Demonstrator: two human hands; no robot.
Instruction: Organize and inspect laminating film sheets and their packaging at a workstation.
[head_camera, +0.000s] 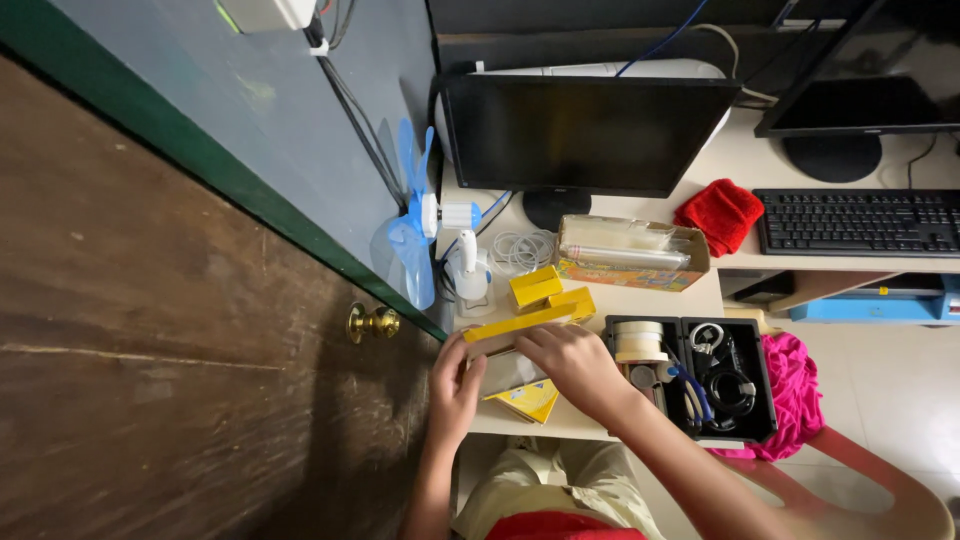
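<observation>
**Two hands on a yellow box at a crowded desk**

Pale and crowded, the desk (640, 300) stands beside a big brown wooden door (180, 330) with a gold knob (372, 322). A person sits at the front edge of the desk, and both bare hands are busy near the front left corner.

The left hand (455, 392) lies mostly flat with its fingers close together. It presses on the left side of a yellow cardboard box (528, 398) that lies at the front edge. The right hand (572, 365) is curled over the top of the same box, palm down. I cannot tell how tightly it grips. A long yellow flap (520, 322) sticks out just behind the fingers.

Two small yellow boxes (535, 287) sit just behind the flap, nearer the middle of the desk. A small blue fan (415, 220) stands at the left edge, with a coil of white cable (522, 250) next to it. A dark monitor (585, 135) stands at the back. In front of it lies an open carton (630, 250) with clear wrapped things inside.

At the front right corner sits a black tray (690, 375), close beside the right hand. It holds rolls of tape (638, 342) and black cords. A red cloth (718, 215) and a black keyboard (858, 222) lie further right. A pink cloth (795, 385) hangs over a pink chair (880, 490) below.
</observation>
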